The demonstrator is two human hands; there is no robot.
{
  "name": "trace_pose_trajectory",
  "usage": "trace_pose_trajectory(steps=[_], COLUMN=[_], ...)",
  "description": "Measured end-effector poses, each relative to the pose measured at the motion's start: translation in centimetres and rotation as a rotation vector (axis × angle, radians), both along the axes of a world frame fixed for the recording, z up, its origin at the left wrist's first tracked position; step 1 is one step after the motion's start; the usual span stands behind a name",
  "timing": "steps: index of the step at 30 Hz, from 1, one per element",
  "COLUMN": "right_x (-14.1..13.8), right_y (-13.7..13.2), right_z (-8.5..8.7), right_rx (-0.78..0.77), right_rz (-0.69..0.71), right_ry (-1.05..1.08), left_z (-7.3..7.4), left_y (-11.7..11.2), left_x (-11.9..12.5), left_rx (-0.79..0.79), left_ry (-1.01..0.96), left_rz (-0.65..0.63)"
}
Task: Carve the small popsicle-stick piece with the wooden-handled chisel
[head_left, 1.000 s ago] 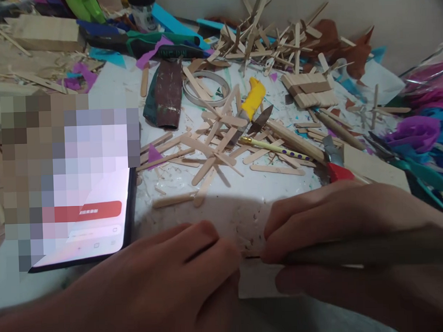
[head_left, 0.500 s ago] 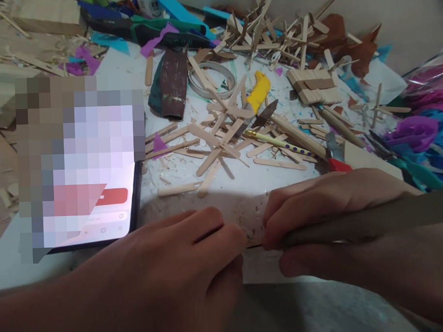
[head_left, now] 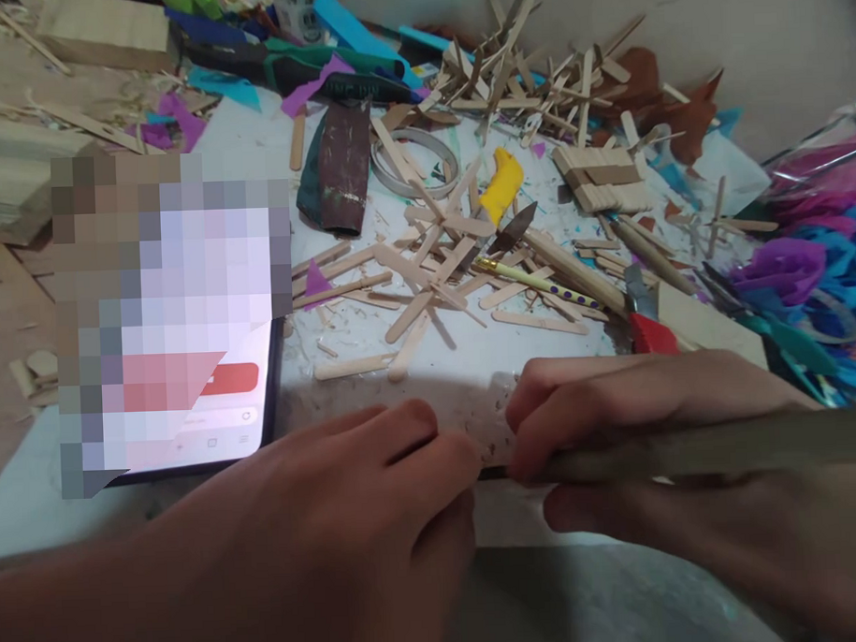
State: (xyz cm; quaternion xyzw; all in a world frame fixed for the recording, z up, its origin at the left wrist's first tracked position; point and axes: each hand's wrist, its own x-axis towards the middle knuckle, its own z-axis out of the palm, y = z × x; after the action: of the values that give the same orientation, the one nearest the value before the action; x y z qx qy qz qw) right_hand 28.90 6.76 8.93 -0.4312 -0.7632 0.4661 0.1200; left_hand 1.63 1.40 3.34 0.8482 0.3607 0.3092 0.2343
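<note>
My left hand (head_left: 378, 496) is closed low in the middle, fingertips pinched; what they grip is mostly hidden. A thin dark-edged strip (head_left: 494, 472) shows in the narrow gap between both hands. My right hand (head_left: 613, 399) is curled around a long, flat olive-grey bar (head_left: 741, 446), which runs out past the right edge of the view. Motion blurs the bar, and its kind is unclear. Behind the hands lie loose popsicle sticks (head_left: 406, 312), a spotted pencil (head_left: 539, 281) and a yellow-handled knife (head_left: 502, 183).
A phone (head_left: 266, 402), partly pixelated, rests left of my left hand. Farther back are a tape roll (head_left: 451, 175), worn sandpaper (head_left: 345, 165) and a stick stack (head_left: 602, 176). A red-handled blade (head_left: 651, 332), scissors (head_left: 797, 341) and crepe paper (head_left: 783, 252) lie at right.
The outer end of the olive-grey bar has dropped, so it lies more level. My left hand sits slightly closer to my right one. The view has shifted a little.
</note>
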Motion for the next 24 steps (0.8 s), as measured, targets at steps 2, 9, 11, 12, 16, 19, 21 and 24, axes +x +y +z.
trace_pose_trajectory(steps=[2,9,11,12,16,19,21,24], right_x=[-0.1,0.0,-0.2,-0.4,-1.2,-1.3,-1.1,-0.9], right_y=[-0.4,-1.2,-0.8,-0.6,0.4,1.0,1.2,1.5], right_z=[-0.1,-0.4,-0.4,-0.4,-0.6,-1.0,-1.1,-1.1], right_rx=[-0.036,0.048,0.031,0.004,-0.116,-0.176,-0.212,-0.229], right_rz=[-0.047,-0.03,0.029,0.054,0.129,0.154,0.157,0.163], right_ry=[0.046,0.061,0.073,0.08,0.123,0.165,0.184,0.195], left_z=[-0.1,-0.1,-0.1,0.0,0.2,0.4,0.4,0.3], left_y=[0.1,0.0,-0.1,-0.2,0.0,0.3,0.3,0.2], left_x=[0.1,-0.2,-0.2,-0.2,0.1,0.2,0.1,-0.2], left_rx=[-0.023,0.059,0.075,0.066,0.039,0.037,0.039,0.014], left_ry=[-0.019,0.006,0.025,0.047,0.041,0.04,0.048,0.053], left_rz=[0.006,-0.032,-0.04,-0.049,-0.037,-0.027,-0.041,-0.04])
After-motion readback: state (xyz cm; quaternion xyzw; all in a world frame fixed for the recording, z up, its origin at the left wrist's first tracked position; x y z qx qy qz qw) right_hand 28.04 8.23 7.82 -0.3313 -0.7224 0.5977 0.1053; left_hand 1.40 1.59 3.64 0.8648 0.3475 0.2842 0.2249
